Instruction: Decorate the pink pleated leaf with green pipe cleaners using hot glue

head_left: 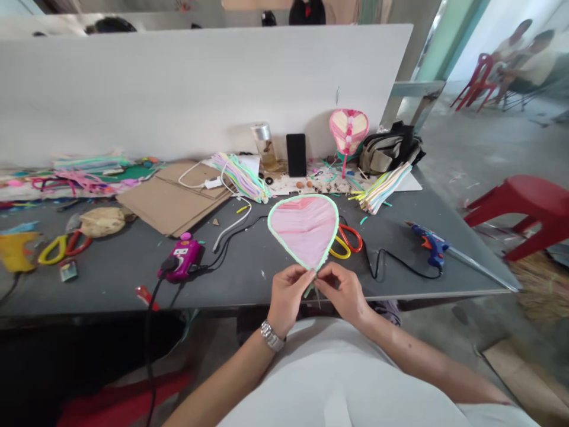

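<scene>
A teardrop-shaped fan (304, 231) of pink woven strips, edged with a mint-green pipe cleaner, stands tilted above the grey table (249, 284). My left hand (288, 296) pinches its narrow lower tip from the left, and my right hand (341, 290) pinches the same tip from the right. Thin stem ends stick out below my fingers. Just past the fan's right edge lies a pair of red and yellow scissors (345, 242), partly hidden behind it. A metal wristwatch (272, 335) sits on my left wrist.
Scattered on the table are a purple glue gun (182, 258), a blue glue gun (429, 244), cardboard sheets (175, 197), pipe-cleaner bundles (240, 177), and a finished pink fan (349, 133). A white partition (178, 89) backs the table. A red stool (520, 207) stands at right.
</scene>
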`<state>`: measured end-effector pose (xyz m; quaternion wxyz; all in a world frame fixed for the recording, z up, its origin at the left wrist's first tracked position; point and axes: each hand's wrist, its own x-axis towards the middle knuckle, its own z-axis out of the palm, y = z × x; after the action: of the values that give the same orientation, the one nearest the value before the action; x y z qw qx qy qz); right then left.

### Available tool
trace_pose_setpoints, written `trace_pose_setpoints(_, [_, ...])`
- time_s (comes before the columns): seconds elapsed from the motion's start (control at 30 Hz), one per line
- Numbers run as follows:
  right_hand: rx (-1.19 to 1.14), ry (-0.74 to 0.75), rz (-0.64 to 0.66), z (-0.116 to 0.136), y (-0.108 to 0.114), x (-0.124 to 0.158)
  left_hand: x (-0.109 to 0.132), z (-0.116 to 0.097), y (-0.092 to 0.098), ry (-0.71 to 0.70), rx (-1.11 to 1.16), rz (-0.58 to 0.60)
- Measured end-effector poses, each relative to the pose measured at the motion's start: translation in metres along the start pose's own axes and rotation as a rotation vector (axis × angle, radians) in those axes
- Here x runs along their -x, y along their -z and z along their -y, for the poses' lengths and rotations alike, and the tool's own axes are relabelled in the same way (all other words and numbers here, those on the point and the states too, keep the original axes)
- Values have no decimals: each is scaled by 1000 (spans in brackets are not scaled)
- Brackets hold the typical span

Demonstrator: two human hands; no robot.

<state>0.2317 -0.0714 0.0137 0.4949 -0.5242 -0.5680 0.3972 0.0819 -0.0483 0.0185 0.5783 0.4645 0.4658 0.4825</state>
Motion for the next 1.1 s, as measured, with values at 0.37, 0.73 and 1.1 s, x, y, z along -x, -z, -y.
trace_pose_setpoints(0.37, [16,324,-19,-3,12,1,-7,3,41,-769,-313,-116])
trace_pose_setpoints(0.73, [2,389,-88,16,31,9,-26,-6,59,-1145,-583,-10])
trace_pose_setpoints(1.1, [33,441,-130,23,28,11,-32,8,53,-1069,-540,-40])
